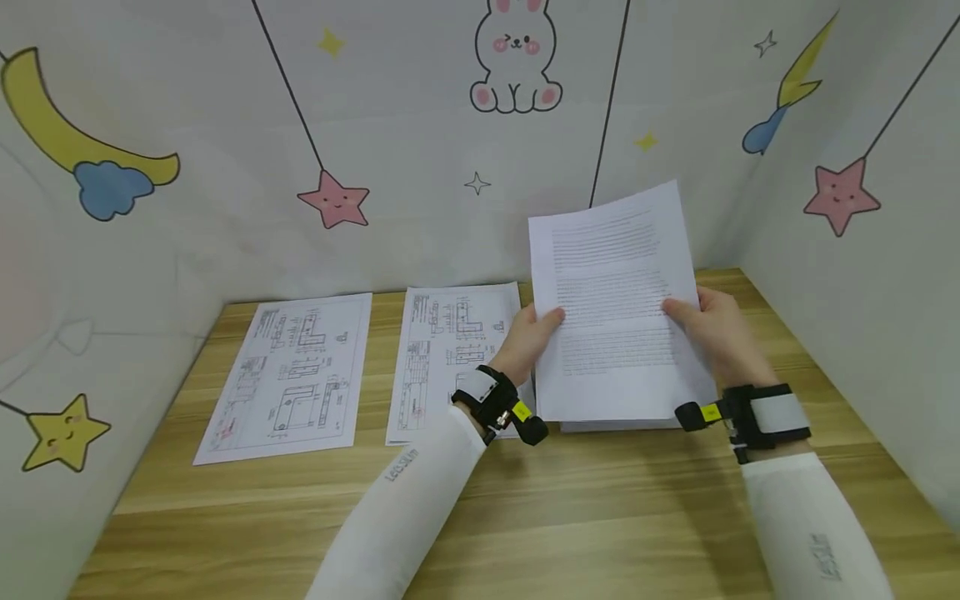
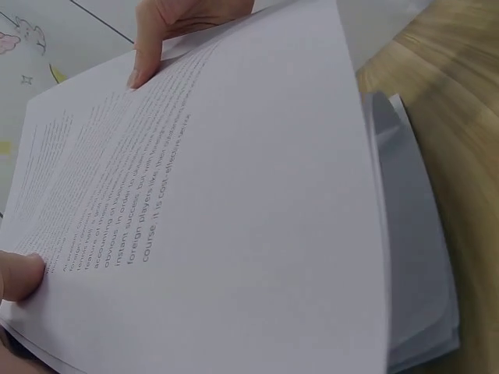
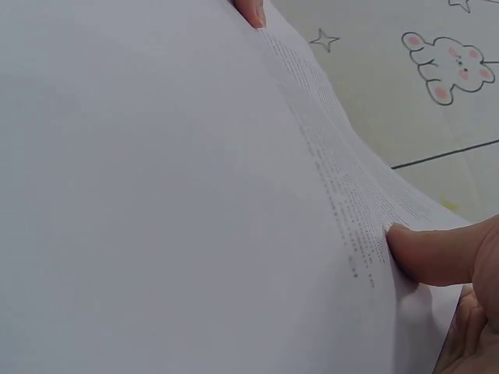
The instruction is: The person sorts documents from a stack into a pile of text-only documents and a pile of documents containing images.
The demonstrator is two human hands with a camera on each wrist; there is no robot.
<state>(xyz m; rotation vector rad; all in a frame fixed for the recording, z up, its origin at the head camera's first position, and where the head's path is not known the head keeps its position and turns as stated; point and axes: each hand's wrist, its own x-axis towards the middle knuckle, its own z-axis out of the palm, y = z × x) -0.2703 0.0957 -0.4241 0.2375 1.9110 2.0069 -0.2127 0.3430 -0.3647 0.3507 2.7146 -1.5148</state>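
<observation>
Both hands hold a sheaf of printed paper (image 1: 611, 292) up off the table, tilted toward the head camera. My left hand (image 1: 527, 340) grips its left edge, thumb on the printed face. On the opposite edge, my right hand (image 1: 723, 333) grips with its thumb pressed on the text, as the right wrist view shows its thumb (image 3: 437, 253). The fingers behind the paper are mostly hidden. Beneath the sheaf lies more paper (image 2: 417, 249) on the table, largely covered; only its lower edge shows in the head view.
Two sheets with technical drawings lie on the wooden table (image 1: 600, 517): a left drawing (image 1: 288, 379) and a middle drawing (image 1: 427, 358), the latter partly behind the left hand and wrist. A white wall covering (image 1: 420, 225) with cartoon prints rises behind and beside the table.
</observation>
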